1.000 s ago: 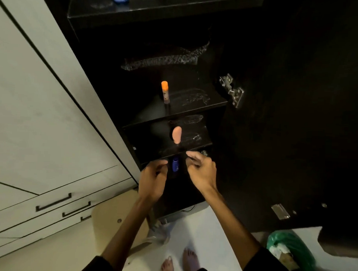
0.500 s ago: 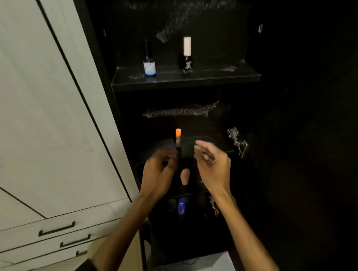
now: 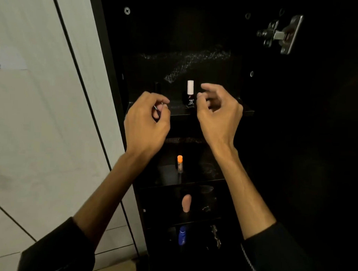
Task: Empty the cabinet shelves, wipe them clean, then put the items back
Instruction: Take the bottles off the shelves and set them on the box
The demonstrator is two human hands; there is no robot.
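On the top shelf of the dark cabinet stands a small dark bottle with a tall white cap, upright, near the shelf's middle and between the two raised hands. Just left of it, mostly hidden behind the left hand, a second bottle with a dark cap can barely be made out against the black back panel. The left hand is in front of the shelf's left end with its fingers curled inward; a thin pale glint shows between thumb and forefinger (too small to say what it is, or whether it is truly pinched), so I cannot tell its grip. The right hand hovers just right of the white-capped bottle, fingers loosely curled and spread, thumb tip close to the bottle but apart from it, holding nothing. One shelf down, a slim tube with an orange cap stands upright between the two forearms. Below that, a peach-coloured rounded item sits on the next shelf, and lower again a blue bottle stands in the dimmest compartment with a metal hinge just to its right. Smeared pale streaks mark the cabinet's back panel above the top shelf. Another metal hinge is fixed high on the right inner side. To the left are pale cupboard panels divided by dark lines. Both forearms end in dark sleeves at the lower edge of the view.
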